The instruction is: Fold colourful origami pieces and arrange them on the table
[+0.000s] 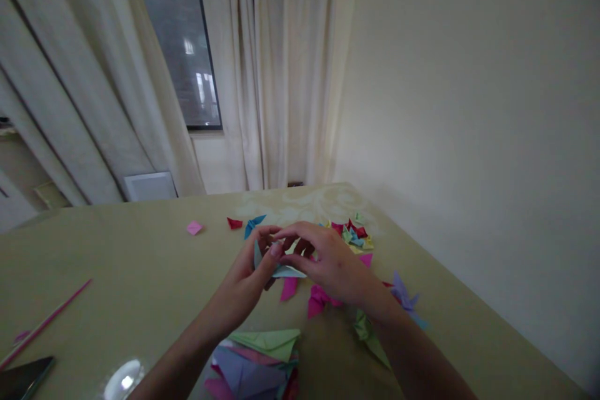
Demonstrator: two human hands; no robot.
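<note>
A pale blue folded paper piece (289, 272) is held up over the table between both hands. My left hand (253, 269) grips it with the thumb in front and the fingers behind. My right hand (330, 257) is curled at its right side, thumb and fingertips on the paper; the exact grip is partly hidden. Just beyond the hands lie a blue folded paper (254, 224) and a small red one (234, 223). Bright pink folded papers (323, 301) rest below and behind the right hand.
Stacked folded papers (255, 369) in green, purple and pink sit at the near edge. A colourful paper pile (356, 234) lies back right, with purple (404, 294) and green pieces (368, 334) by the right forearm. A pink stick (51, 317) and dark phone-like object (25, 376) lie left.
</note>
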